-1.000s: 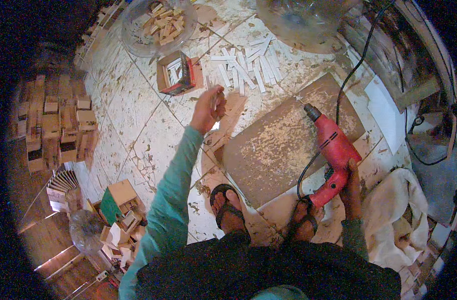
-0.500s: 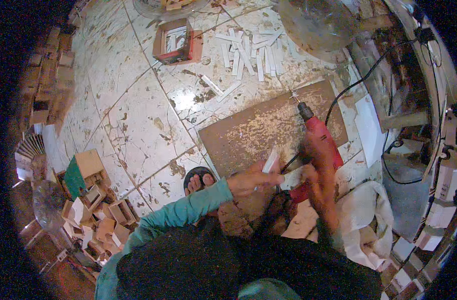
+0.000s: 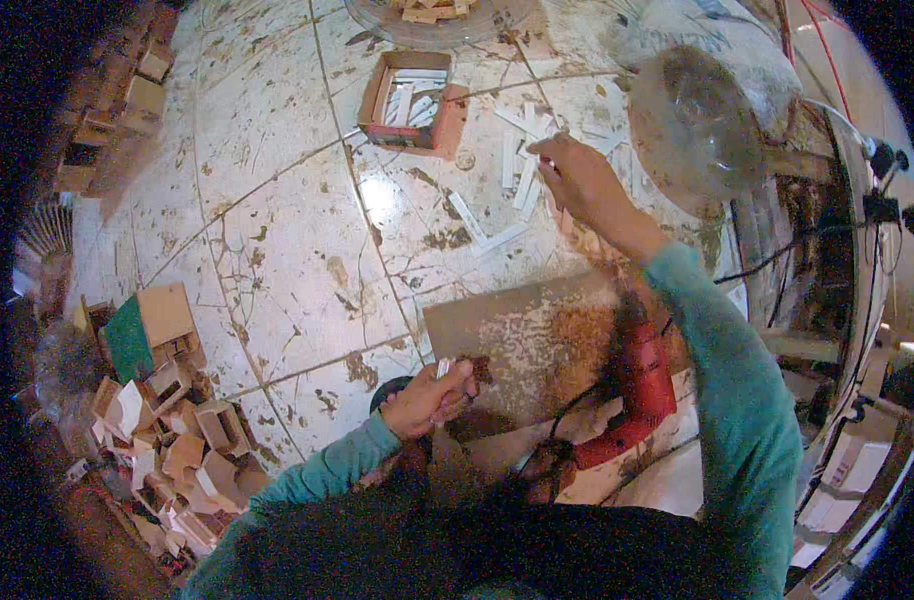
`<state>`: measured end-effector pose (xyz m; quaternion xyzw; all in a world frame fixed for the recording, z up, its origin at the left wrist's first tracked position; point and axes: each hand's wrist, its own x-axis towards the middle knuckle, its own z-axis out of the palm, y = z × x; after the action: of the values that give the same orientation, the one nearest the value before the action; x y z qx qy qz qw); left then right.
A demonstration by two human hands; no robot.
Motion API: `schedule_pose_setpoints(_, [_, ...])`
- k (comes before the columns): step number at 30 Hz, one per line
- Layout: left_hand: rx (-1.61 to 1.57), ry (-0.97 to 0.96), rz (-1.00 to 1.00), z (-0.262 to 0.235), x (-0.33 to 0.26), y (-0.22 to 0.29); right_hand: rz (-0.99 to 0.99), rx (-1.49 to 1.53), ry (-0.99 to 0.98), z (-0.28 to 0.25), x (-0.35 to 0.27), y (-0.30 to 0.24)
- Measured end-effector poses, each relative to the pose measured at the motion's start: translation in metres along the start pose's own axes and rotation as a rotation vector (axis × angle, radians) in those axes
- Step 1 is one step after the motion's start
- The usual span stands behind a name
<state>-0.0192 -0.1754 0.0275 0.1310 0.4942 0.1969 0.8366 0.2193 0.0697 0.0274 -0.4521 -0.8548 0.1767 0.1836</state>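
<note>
My left hand (image 3: 432, 402) is closed around a small white strip (image 3: 443, 368), whose end pokes up above the fingers, close to the near-left edge of a brown board (image 3: 457, 325). Stretched far forward, my right hand (image 3: 595, 190) is over a scattered pile of white strips (image 3: 525, 180) on the floor. Its fingers are bent and pinched down at one of them, partly hiding it. A red power drill (image 3: 645, 375) lies across the right side of the board, below my right forearm. Pale shavings and dust cover much of the board.
Beyond the board stands an open cardboard box (image 3: 372, 105) with white strips inside. Two strips (image 3: 497, 240) lie apart on the stained tiles. A clear plastic bag (image 3: 692, 125) sits at far right, a black cable (image 3: 767, 262) below it. Small wooden pieces (image 3: 182, 455) are heaped at left.
My right hand has gone from beside the drill, where it held a pale piece, forward to the strips. My left hand has moved left, still with a white strip. The view has shifted.
</note>
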Motion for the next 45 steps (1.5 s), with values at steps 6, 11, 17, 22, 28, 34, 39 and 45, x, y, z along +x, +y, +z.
schedule_pose_setpoints(6, [-0.032, -0.161, 0.026, -0.014, 0.009, 0.009, 0.033, -0.226, -0.109, 0.044, 0.049, 0.025])
schedule_pose_setpoints(11, [-0.011, -0.086, -0.079, -0.020, 0.022, 0.023, -0.114, -0.338, -0.125, 0.043, 0.044, 0.035])
schedule_pose_setpoints(17, [-0.201, -0.113, 0.138, -0.022, 0.028, 0.035, 0.069, -0.086, 0.097, 0.014, 0.072, -0.013])
schedule_pose_setpoints(22, [-0.169, -0.155, 0.480, -0.015, 0.035, 0.057, -0.171, 0.111, 0.186, -0.014, 0.100, -0.068])
schedule_pose_setpoints(28, [-0.712, -0.154, 0.559, 0.020, 0.046, 0.088, 0.444, 0.356, -0.202, -0.026, -0.046, -0.155])
schedule_pose_setpoints(34, [-0.559, -0.164, 0.436, 0.063, 0.043, 0.069, 0.467, 0.597, 0.053, 0.012, -0.120, -0.165])
schedule_pose_setpoints(39, [-0.462, -0.130, 0.324, 0.082, 0.037, 0.055, 0.681, 0.820, 0.046, 0.005, -0.149, -0.170])
schedule_pose_setpoints(45, [-0.450, -0.025, 0.267, 0.095, 0.034, 0.040, 0.651, 0.671, 0.081, 0.008, -0.170, -0.176])
